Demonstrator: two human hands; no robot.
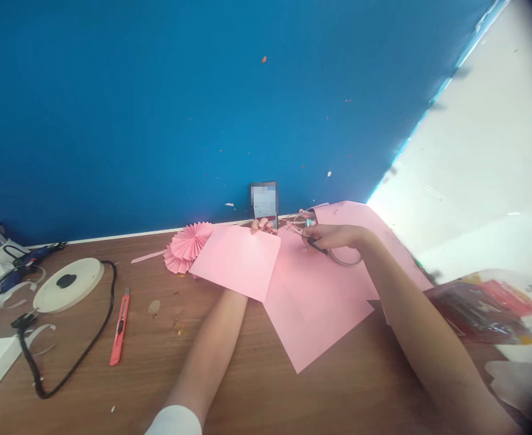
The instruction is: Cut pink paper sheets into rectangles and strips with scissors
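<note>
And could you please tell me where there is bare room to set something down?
Bare wood lies between the left forearm and right forearm, nearer the camera than the pink sheets, and between the red cutter and left forearm, barring small marks. It is crowded around the black cable and by the plastic packages.

matt paper sheet, wood-look tabletop, glossy plastic packaging

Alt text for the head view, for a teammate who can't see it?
A person's left hand holds a pink sheet by its upper edge, while the right hand grips what look like scissors above more pink paper. On the brown table lie pleated pink rosettes and a red utility knife; a phone stands by the blue wall.
</note>
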